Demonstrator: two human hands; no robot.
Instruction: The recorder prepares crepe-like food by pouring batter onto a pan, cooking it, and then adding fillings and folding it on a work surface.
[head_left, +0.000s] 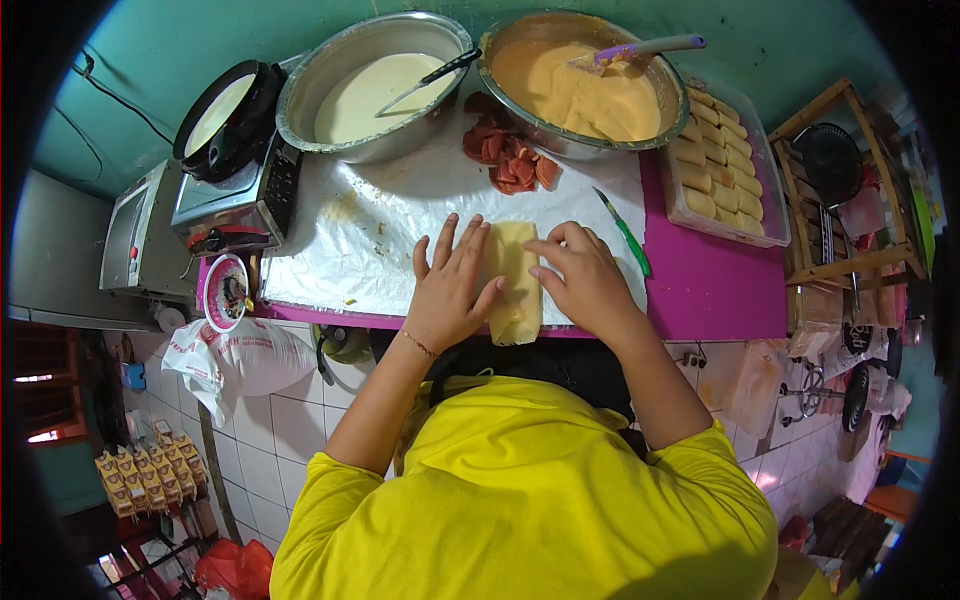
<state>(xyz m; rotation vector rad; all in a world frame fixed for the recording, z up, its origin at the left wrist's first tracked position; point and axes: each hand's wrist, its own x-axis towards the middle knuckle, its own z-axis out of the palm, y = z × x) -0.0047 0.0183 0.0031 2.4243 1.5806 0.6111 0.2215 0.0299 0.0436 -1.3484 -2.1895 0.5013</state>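
Observation:
A pale yellow crepe (514, 285), folded into a long narrow strip, lies on the foil-like covering at the table's front edge, its near end at the rim. My left hand (453, 280) lies along its left side, fingers stretched out and spread, thumb on the crepe. From the right, my right hand (585, 275) has bent fingers, with index finger and thumb at the crepe's right edge. Beyond the crepe sits a pile of thin reddish-brown meat slices (512, 165). A green-handled knife (627, 238) rests right of my right hand.
At the back stand a metal basin of pale batter (345, 105) with a black-handled utensil and a basin of orange filling (600, 105) with a purple spatula. Right is a plastic box of rolls (720, 170). Left are a pan (215, 120) on a stove (232, 207) and a small bowl (226, 292).

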